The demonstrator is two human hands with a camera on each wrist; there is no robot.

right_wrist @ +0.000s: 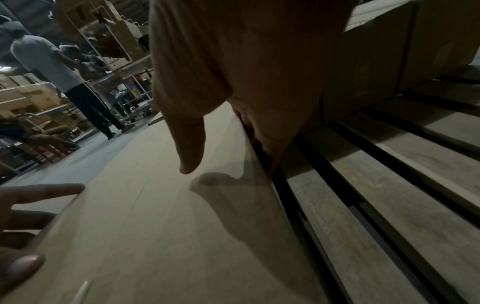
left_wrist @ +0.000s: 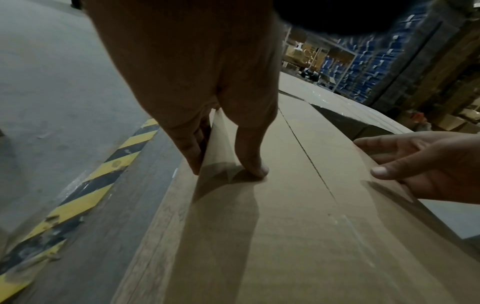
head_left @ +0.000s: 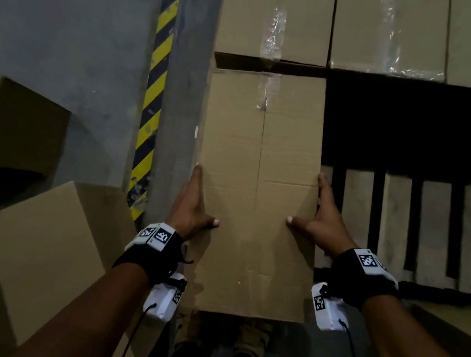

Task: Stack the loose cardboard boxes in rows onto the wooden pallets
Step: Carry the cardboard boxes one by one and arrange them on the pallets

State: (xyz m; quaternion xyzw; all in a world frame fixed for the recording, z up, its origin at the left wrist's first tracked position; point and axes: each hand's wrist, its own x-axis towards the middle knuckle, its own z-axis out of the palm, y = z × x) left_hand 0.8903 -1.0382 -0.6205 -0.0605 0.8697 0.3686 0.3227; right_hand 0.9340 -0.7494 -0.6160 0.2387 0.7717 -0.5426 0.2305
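Note:
A long brown cardboard box point(head_left: 256, 196) runs lengthwise away from me, over the left end of the wooden pallet point(head_left: 398, 227). My left hand point(head_left: 197, 200) lies flat against its left side with the thumb on top. My right hand point(head_left: 320, 215) mirrors it on the right side. The left wrist view shows the left hand's fingers point(left_wrist: 192, 148) straight down the box edge and the thumb pressed on the top point(left_wrist: 285, 226). The right wrist view shows the right hand point(right_wrist: 246, 92) the same way beside the slats point(right_wrist: 389, 195). Whether the box rests on the pallet is hidden.
A row of taped boxes point(head_left: 388, 30) stands at the pallet's back, close to the held box's far end. Loose boxes point(head_left: 44, 241) lie on the floor at my left beside a yellow-black floor stripe point(head_left: 158, 75). Bare slats stretch to the right. People point(right_wrist: 46, 61) stand far off.

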